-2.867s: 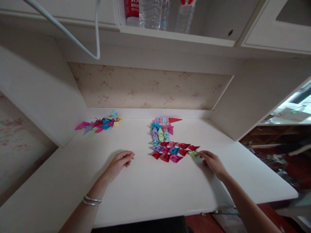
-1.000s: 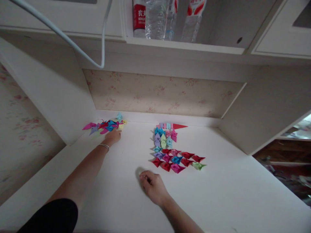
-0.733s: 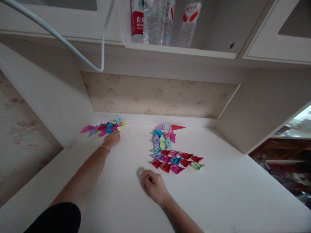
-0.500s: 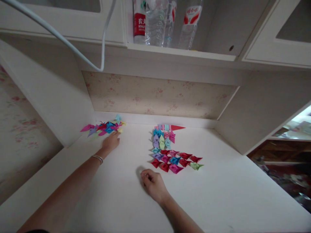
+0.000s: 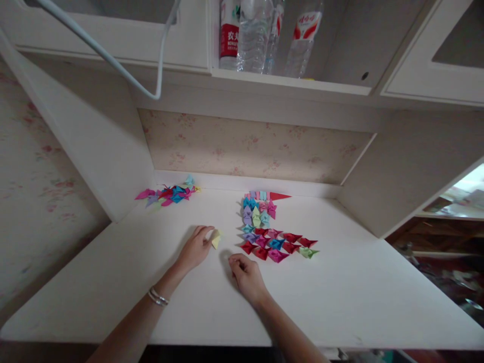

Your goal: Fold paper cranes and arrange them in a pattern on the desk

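Between the fingertips of my left hand [image 5: 195, 248] is a small yellow folded-paper piece [image 5: 216, 239], held just above the white desk [image 5: 189, 312]. My right hand [image 5: 246, 276] is curled with fingertips together, a little to the right and nearer me; whether anything is in it is hidden. Beyond that hand lie several folded-paper pieces in red, pink, blue and green [image 5: 277, 244], set in close rows. Behind them more pieces [image 5: 256, 217] form a column, topped by a pastel strip ending in a red point [image 5: 280, 195]. A loose heap of colourful folded pieces [image 5: 176, 194] lies at the back left.
An open shelf [image 5: 287, 83] above the desk holds several plastic bottles [image 5: 255, 35]. A white cable [image 5: 113, 68] hangs down at upper left. Side panels [image 5: 408, 166] bound the desk, and its front edge [image 5: 212, 345] shows near me.
My left hand has moved from the heap rightward and nearer me, bringing the yellow folded-paper piece. My right hand stays curled in nearly the same place. The camera view has shifted slightly.
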`<action>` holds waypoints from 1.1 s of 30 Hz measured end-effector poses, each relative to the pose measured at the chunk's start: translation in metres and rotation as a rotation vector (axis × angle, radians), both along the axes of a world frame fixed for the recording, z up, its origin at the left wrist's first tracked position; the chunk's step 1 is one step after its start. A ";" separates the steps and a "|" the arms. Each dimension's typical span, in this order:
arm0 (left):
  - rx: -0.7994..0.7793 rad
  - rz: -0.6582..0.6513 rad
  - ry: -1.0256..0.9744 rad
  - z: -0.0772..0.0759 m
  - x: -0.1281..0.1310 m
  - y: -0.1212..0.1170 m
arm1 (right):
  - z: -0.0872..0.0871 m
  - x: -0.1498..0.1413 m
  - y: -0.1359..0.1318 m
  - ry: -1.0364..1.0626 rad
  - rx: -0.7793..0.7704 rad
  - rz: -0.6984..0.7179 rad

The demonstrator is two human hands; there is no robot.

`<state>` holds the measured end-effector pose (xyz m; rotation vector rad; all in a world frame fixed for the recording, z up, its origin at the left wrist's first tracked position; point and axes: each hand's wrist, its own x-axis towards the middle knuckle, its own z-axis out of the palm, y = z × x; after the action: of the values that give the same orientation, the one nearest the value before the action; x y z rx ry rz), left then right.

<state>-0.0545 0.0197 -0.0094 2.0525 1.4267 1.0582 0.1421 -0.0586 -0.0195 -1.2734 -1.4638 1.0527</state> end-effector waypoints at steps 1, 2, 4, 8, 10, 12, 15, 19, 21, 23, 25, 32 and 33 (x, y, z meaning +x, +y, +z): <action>-0.002 -0.023 0.041 0.001 0.001 -0.002 | 0.000 0.000 0.000 -0.009 0.000 0.002; -0.001 -0.051 0.095 0.002 0.001 -0.003 | 0.001 0.000 0.000 -0.016 0.000 0.008; 0.017 -0.101 0.200 0.003 0.001 -0.005 | 0.000 0.000 0.000 -0.033 0.005 0.021; 0.108 -0.087 0.322 0.002 0.003 -0.012 | -0.001 0.000 0.001 -0.070 0.020 0.030; 0.160 -0.063 0.369 0.001 0.005 -0.014 | -0.001 0.000 0.002 -0.073 0.015 0.034; 0.194 -0.036 0.414 0.001 0.007 -0.014 | -0.001 0.000 0.002 -0.061 0.011 0.040; 0.231 -0.046 0.498 0.004 0.009 -0.013 | 0.000 0.000 0.002 -0.041 0.010 0.051; 0.286 -0.128 0.608 0.005 0.011 -0.013 | 0.001 0.000 0.002 -0.039 0.005 0.066; 0.289 -0.124 0.630 0.004 0.011 -0.012 | 0.002 0.000 0.002 -0.039 -0.001 0.066; 0.278 -0.101 0.636 0.002 0.009 -0.010 | 0.002 0.001 0.002 -0.031 -0.006 0.067; 0.265 -0.088 0.639 0.001 0.006 -0.009 | 0.002 0.001 0.002 -0.013 -0.011 0.073; 0.263 -0.110 0.635 0.003 0.005 -0.010 | 0.007 0.000 0.002 -0.009 -0.023 0.076; 0.260 -0.114 0.643 0.004 0.007 -0.011 | 0.008 -0.001 0.002 -0.009 -0.021 0.082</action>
<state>-0.0480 0.0086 -0.0058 2.7955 1.4767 0.5738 0.1415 -0.0567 -0.0113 -1.2433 -1.5267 1.1203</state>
